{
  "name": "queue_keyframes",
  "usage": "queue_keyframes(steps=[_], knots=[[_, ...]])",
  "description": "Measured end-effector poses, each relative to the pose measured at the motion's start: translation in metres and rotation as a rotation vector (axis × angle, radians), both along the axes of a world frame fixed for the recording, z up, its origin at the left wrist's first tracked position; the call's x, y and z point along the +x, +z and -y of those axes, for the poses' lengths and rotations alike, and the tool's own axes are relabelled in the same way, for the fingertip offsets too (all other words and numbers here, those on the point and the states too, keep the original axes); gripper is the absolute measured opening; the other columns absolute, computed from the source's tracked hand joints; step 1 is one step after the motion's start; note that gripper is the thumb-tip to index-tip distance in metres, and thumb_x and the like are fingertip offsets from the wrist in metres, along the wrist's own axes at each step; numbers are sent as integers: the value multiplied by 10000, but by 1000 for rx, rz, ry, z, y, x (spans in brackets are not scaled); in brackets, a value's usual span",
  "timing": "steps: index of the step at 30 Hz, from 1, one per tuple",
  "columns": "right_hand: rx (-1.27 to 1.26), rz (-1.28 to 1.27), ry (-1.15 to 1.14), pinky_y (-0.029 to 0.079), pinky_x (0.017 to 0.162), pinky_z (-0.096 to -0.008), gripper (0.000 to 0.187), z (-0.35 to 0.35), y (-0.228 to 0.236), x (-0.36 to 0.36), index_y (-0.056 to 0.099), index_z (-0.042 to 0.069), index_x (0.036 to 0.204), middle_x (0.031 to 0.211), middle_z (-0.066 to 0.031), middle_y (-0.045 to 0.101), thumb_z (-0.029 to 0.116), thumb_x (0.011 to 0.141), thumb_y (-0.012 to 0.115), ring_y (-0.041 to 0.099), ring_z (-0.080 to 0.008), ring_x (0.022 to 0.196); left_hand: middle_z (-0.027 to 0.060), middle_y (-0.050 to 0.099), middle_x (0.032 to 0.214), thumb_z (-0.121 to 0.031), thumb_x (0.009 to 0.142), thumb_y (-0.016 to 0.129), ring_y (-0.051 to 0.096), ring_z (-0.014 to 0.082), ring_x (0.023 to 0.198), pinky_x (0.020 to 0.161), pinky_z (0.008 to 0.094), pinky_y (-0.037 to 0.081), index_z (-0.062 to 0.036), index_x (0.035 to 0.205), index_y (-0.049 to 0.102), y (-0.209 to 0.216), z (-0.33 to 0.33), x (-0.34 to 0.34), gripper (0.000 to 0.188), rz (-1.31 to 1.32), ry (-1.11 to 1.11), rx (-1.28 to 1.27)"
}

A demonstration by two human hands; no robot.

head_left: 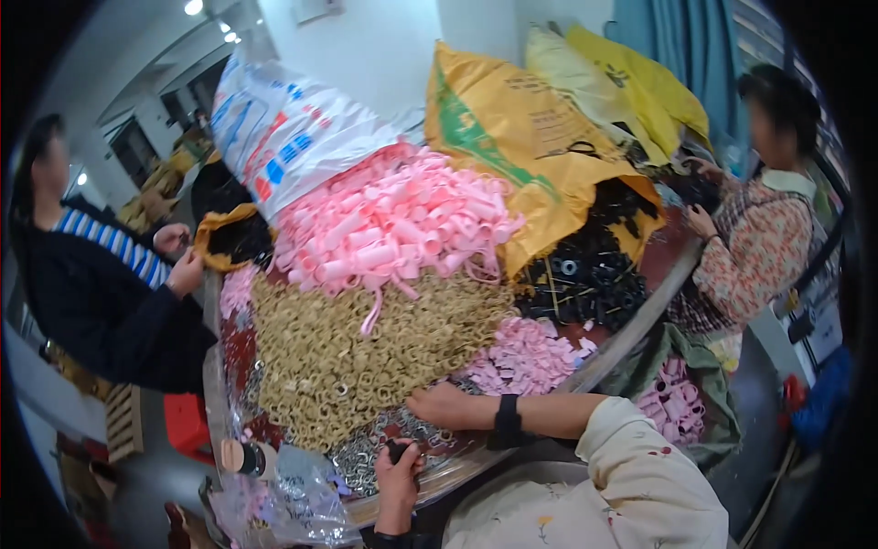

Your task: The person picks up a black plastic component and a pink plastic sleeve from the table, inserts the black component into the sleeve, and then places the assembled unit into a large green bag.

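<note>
My left hand (400,467) is closed around a small black piece (397,450) near the table's front edge. My right hand (445,406) reaches in from the right, a black band on its wrist. Its fingertips touch the front edge of a wide heap of small brass-coloured rings (366,357), bunched together; what they pinch, if anything, is hidden. Between the hands lie loose silver metal rings (380,439). Just beyond my right wrist sits a low pile of small light-pink pieces (526,355).
Pink plastic pieces (393,224) spill from a white sack (293,128); black parts (581,284) spill from an orange sack (512,128). Clear plastic bags (297,489) hang at the front left. People work at the left (110,256) and right (764,229). A green sack (709,403) stands right.
</note>
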State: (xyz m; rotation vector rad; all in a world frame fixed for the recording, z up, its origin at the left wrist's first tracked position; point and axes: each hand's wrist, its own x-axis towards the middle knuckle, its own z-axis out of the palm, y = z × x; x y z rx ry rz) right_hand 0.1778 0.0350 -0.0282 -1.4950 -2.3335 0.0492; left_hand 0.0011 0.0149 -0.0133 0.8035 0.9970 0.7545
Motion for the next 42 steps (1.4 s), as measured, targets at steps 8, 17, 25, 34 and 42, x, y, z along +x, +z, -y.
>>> queue_keyframes(steps=[8, 17, 25, 34, 42], knots=[[26, -37, -69, 444, 417, -367, 132, -3, -10, -2, 467, 3, 770, 709, -154, 524, 111, 694, 474, 560, -295, 544, 31, 517, 644, -32, 741, 576, 489, 107, 505, 452, 201, 394, -35, 857, 499, -7, -3, 3, 139, 1, -2, 22], [-173, -867, 133, 391, 396, -299, 124, 4, 9, -7, 481, 10, 688, 559, -104, 503, 90, 674, 574, 499, -185, 456, 0, 502, 688, -83, 790, 552, 450, 87, 520, 457, 203, 364, -57, 953, 483, -11, -6, 12, 179, -23, 24, 190], [-746, -1810, 142, 330, 367, -212, 149, 23, 11, -7, 479, 15, 602, 520, -38, 474, 82, 730, 513, 456, -83, 441, 5, 525, 725, -144, 823, 531, 467, 60, 561, 478, 168, 367, -36, 967, 483, -18, -10, 20, 187, -224, 23, 420], [-753, -1687, 225, 341, 378, -214, 120, 31, 9, -6, 458, 10, 715, 521, -27, 456, 91, 782, 517, 428, -75, 427, 25, 544, 728, -174, 819, 540, 519, 85, 583, 485, 179, 394, -40, 896, 481, 0, 2, 24, 165, -227, 34, 491], [-970, -1633, 74, 311, 362, -184, 113, 37, 13, 4, 488, 27, 793, 561, -21, 494, 136, 818, 479, 436, -59, 438, 11, 532, 651, -89, 784, 555, 488, 77, 555, 522, 196, 398, -42, 798, 517, 6, 1, 28, 62, -249, -64, 437]])
